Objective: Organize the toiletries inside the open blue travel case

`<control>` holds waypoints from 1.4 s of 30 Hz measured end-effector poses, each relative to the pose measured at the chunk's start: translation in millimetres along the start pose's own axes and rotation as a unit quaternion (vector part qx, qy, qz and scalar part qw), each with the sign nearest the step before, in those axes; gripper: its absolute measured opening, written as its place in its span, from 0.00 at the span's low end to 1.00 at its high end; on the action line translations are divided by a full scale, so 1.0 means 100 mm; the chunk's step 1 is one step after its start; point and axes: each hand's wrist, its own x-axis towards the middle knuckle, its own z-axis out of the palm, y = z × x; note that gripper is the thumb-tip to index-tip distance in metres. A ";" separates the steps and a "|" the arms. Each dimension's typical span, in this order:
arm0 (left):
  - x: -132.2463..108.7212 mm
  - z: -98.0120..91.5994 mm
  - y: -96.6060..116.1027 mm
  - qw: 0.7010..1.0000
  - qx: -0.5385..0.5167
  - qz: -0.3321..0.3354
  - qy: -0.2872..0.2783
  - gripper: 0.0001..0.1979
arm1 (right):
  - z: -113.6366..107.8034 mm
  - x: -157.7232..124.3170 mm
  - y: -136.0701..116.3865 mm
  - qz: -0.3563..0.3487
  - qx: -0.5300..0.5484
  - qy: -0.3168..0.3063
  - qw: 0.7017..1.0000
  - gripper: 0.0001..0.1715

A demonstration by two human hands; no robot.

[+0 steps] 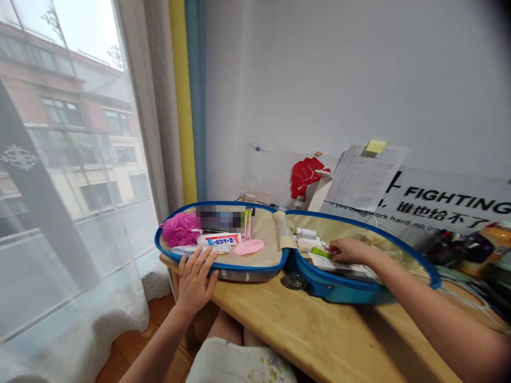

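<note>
An open blue suitcase point(279, 264) lies on a wooden desk point(303, 330), both halves lined in beige. My left hand point(195, 279) rests with fingers spread on the near rim of the left half, next to a white toothpaste box point(222, 240). That half also holds a pink bath pouf point(180, 229) and a flat pink oval item point(249, 247). My right hand point(348, 250) reaches into the right half, fingers curled on a small green item point(321, 252) lying on a white packet point(343, 267). White bottles point(307, 239) lie beside it.
A window with sheer curtain point(72, 186) fills the left. Papers point(365, 178), a red fist cut-out point(305, 174) and a "FIGHTING" sign point(451, 205) lean on the wall behind. Dark clutter and cables point(467, 250) crowd the desk's right. My lap shows below the desk edge.
</note>
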 end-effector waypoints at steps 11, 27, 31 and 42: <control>-0.01 0.01 0.00 1.000 0.005 -0.005 -0.004 0.23 | -0.69 0.26 -0.47 -0.052 0.262 0.147 0.952 0.14; -0.04 0.04 -0.03 1.000 0.016 0.010 -0.012 0.27 | -0.18 1.12 -1.87 -0.014 0.300 -0.043 0.953 0.16; -0.03 0.04 -0.03 1.000 0.018 0.005 -0.006 0.27 | -0.09 1.15 -1.89 -0.010 0.273 -0.040 0.961 0.17; 0.00 0.02 0.00 1.000 0.027 0.014 0.001 0.26 | 0.01 1.20 -1.97 -0.018 0.194 -0.050 0.979 0.18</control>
